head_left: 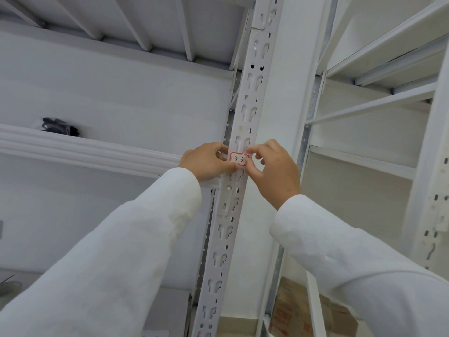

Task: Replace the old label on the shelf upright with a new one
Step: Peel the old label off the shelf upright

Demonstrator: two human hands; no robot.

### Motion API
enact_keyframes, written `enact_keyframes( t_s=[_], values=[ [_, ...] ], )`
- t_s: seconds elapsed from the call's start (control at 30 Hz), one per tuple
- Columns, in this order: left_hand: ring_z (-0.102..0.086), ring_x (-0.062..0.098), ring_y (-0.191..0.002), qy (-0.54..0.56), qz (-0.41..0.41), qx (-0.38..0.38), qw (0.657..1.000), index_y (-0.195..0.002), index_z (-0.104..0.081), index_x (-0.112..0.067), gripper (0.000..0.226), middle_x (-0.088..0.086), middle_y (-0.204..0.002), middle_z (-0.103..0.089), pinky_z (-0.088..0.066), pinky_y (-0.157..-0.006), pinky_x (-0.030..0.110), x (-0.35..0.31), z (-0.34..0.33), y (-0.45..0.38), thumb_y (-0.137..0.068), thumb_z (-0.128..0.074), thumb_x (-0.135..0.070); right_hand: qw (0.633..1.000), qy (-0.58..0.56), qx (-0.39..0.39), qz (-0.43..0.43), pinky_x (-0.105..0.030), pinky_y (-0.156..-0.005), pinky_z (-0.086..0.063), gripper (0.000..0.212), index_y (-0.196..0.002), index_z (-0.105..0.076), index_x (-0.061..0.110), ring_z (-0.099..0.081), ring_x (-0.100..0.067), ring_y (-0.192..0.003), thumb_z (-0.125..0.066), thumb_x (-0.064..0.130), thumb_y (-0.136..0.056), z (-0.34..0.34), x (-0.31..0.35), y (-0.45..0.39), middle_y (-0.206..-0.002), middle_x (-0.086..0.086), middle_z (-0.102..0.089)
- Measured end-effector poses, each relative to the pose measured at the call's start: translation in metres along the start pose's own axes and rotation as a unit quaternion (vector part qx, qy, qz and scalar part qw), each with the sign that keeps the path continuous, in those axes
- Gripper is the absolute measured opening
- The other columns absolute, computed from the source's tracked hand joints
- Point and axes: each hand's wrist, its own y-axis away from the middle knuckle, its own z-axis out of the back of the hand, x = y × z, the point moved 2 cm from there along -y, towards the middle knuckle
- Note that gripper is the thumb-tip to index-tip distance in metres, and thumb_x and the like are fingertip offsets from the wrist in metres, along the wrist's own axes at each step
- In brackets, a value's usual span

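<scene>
label [239, 158] on upright [252, 93], between both grips; left hand [206, 161], right hand [274, 169] pinching its edges

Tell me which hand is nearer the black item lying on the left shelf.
Left. The left hand is at the label's left edge on the upright, on the black item's side; the right hand is beyond the upright, farther off.

Head cam, one view only.
Looked fwd and upward, close to the shelf upright [239, 142] at arm's reach; underside of upper shelf [145, 27] filled top left.
</scene>
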Motion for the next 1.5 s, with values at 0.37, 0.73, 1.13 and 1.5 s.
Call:
enact_keyframes(
  t_s=[0.37, 0.73, 1.13, 1.5],
  values=[
    [-0.061, 0.017, -0.108, -0.002, 0.003, 0.0, 1.0, -0.119, -0.059, -0.028, 0.048, -0.005, -0.112, -0.068, -0.04, -0.104, 0.039, -0.001, 0.001, 0.002, -0.077, -0.067, -0.049, 1.0, 0.015, 0.011, 0.012, -0.03, -0.068, -0.043, 0.018, -0.102, -0.064, 0.018, -0.057, -0.02, -0.085, -0.055, 0.026, -0.089, -0.007, 0.002, 0.003, -0.095, -0.001, -0.061],
    [-0.061, 0.014, -0.106, -0.013, 0.009, 0.005, 1.0, -0.119, -0.057, -0.029, 0.05, -0.009, -0.107, -0.069, -0.04, -0.102, 0.037, 0.0, 0.0, 0.0, -0.075, -0.067, -0.053, 0.995, -0.021, 0.096, -0.029, -0.022, -0.059, -0.038, 0.013, -0.094, -0.065, 0.026, -0.055, -0.013, -0.075, -0.056, 0.032, -0.087, 0.011, -0.004, -0.005, -0.085, 0.01, -0.051],
    [-0.061, 0.016, -0.109, -0.012, -0.001, -0.002, 1.0, -0.121, -0.057, -0.027, 0.049, -0.006, -0.113, -0.068, -0.039, -0.105, 0.039, 0.0, 0.001, 0.0, -0.077, -0.066, -0.049, 0.998, 0.009, 0.055, -0.009, -0.031, -0.069, -0.047, 0.015, -0.091, -0.067, 0.021, -0.057, -0.016, -0.088, -0.055, 0.03, -0.089, -0.009, 0.003, 0.003, -0.095, 0.003, -0.062],
    [-0.061, 0.016, -0.107, -0.011, -0.005, 0.001, 1.0, -0.119, -0.058, -0.029, 0.052, -0.006, -0.11, -0.069, -0.04, -0.103, 0.039, 0.001, 0.001, -0.001, -0.075, -0.067, -0.055, 1.0, -0.022, -0.014, 0.002, -0.027, -0.062, -0.043, 0.019, -0.106, -0.065, 0.025, -0.057, -0.015, -0.082, -0.058, 0.027, -0.088, -0.011, -0.007, 0.005, -0.097, 0.003, -0.061]
  ],
)
